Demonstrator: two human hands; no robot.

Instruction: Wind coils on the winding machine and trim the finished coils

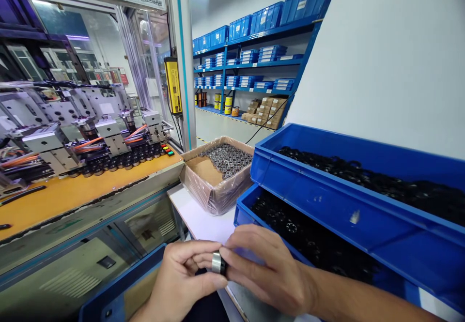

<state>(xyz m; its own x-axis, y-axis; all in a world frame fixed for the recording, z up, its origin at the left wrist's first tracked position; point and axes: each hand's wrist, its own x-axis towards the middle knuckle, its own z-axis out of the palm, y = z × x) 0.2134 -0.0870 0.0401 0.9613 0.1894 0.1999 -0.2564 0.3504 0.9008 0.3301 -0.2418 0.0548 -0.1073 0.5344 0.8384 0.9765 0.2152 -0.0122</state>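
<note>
Low in the head view, my left hand (181, 279) pinches a short silver metal ring with a black edge (217, 263) between thumb and fingers. From the other side, my right hand (267, 268) closes its fingertips on the ring's black edge. The two hands meet at this part, and their fingers hide much of it. Just beyond my right hand is the lower blue bin (250, 206), holding many black ring-shaped pieces (290, 227). A plastic-lined cardboard box (207, 198) with rows of small metal cores (232, 157) stands farther forward.
An upper blue bin (308, 186) of black pieces is stacked above the lower one. To the left, a machine (109, 130) stands on an orange worktop (109, 181), with a row of dark round parts along its front. Blue shelving (225, 77) fills the back.
</note>
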